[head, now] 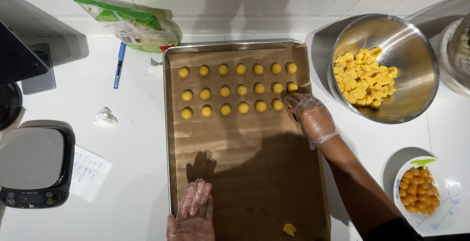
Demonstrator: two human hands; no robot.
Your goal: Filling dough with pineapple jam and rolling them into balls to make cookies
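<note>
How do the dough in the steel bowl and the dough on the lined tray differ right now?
The dough chunks in the steel bowl are rough, irregular pieces heaped together; the dough balls on the baking tray are smooth, round and spaced apart in three rows on brown paper. The chunks look paler yellow, the balls a deeper golden. The right hand touches the end of the rows; no hand is at the bowl. Both are yellow dough.

Twenty yellow dough balls (224,91) are sitting on the one paper-lined tray (169,123) beyond the hands: seven, seven and six in three rows. One loose dough piece (289,229) is lying beside the left hand (192,216). Two hands are showing, both gloved. One steel bowl (411,40) and one plate (448,211) are standing outside the right hand (313,117).
</note>
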